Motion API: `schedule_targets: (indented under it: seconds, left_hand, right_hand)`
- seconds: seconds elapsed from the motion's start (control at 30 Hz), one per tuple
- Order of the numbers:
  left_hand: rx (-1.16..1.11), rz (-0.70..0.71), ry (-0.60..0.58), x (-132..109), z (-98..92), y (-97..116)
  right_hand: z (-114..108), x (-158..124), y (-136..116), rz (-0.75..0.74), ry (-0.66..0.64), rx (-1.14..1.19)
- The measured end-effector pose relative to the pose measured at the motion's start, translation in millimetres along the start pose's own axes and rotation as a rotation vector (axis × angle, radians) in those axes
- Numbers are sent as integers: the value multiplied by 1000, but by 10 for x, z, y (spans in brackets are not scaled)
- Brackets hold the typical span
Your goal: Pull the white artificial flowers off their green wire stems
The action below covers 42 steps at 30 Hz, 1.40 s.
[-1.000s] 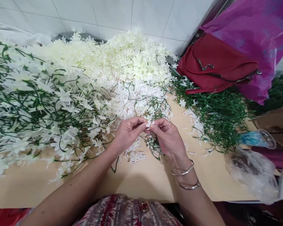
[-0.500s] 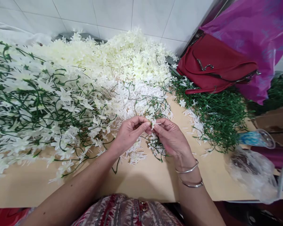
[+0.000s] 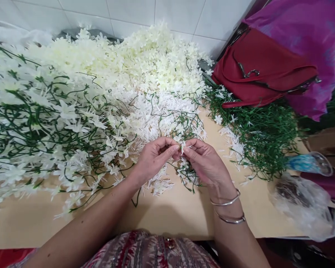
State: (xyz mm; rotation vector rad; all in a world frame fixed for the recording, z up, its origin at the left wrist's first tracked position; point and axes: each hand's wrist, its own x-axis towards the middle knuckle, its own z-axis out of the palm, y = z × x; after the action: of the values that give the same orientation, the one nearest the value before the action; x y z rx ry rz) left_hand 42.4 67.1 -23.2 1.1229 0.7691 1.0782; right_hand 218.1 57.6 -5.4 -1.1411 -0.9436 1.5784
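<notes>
Between my fingertips is a small white artificial flower [image 3: 183,147], gripped from both sides. My left hand [image 3: 159,156] pinches its green base, thumb against forefinger. My right hand [image 3: 203,160] pinches it at the white petals; two metal bangles circle that wrist. A green stem with white blossoms [image 3: 188,173] hangs or lies just below the hands, and I cannot tell whether it joins the held flower. Beyond my hands lie loose white stamen pieces [image 3: 153,111]. Cream flower heads [image 3: 156,59] are heaped against the wall.
A large pile of green-stemmed white flowers [image 3: 44,126] covers the table's left side. To the right are green stems [image 3: 270,137] under a red handbag [image 3: 265,67], a purple plastic bag [image 3: 304,29], a blue-patterned cup [image 3: 307,163] and a clear plastic bag [image 3: 304,204].
The view has shifted slightly. Both hands keep their pinch on the flower, and the right fingers sit a little closer over its petals.
</notes>
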Motion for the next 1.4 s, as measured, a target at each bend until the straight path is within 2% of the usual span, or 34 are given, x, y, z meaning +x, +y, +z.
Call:
schedule_targets:
  seconds: [0.33, 0.53, 0.63, 0.73, 0.83, 0.93, 1.03, 1.13, 1.2, 1.33, 1.4]
  left_hand:
    - [40, -12, 50, -9, -7, -38]
    - [87, -3, 54, -3, -14, -78]
    - [48, 4, 17, 7, 1, 4]
    - [83, 74, 20, 18, -9, 171]
    - [190, 190, 185, 36, -79, 301]
    - [275, 263, 397, 56, -175, 313]
    - [469, 366, 472, 57, -225, 277]
    - [726, 520, 452, 30, -215, 281]
    - [815, 597, 434, 10, -198, 300]
    - [904, 649, 385, -6, -185, 319]
    - [932, 667, 259, -1, -192, 311]
  right_hand:
    - [48, 24, 116, -152, 58, -85]
    - [52, 30, 132, -158, 77, -123]
    - [45, 25, 98, -161, 78, -124]
    - [8, -5, 23, -204, 90, -201]
    - [-54, -49, -53, -331, 101, -436]
    - [-96, -83, -84, -430, 6, -703]
    - [-98, -93, -64, -444, -87, -967]
    - [-94, -85, -38, -422, -104, -1134]
    - [-103, -78, -39, -409, -80, -1128]
    - [-125, -87, -87, -434, 54, -911]
    - [-113, -108, -116, -445, 86, -780]
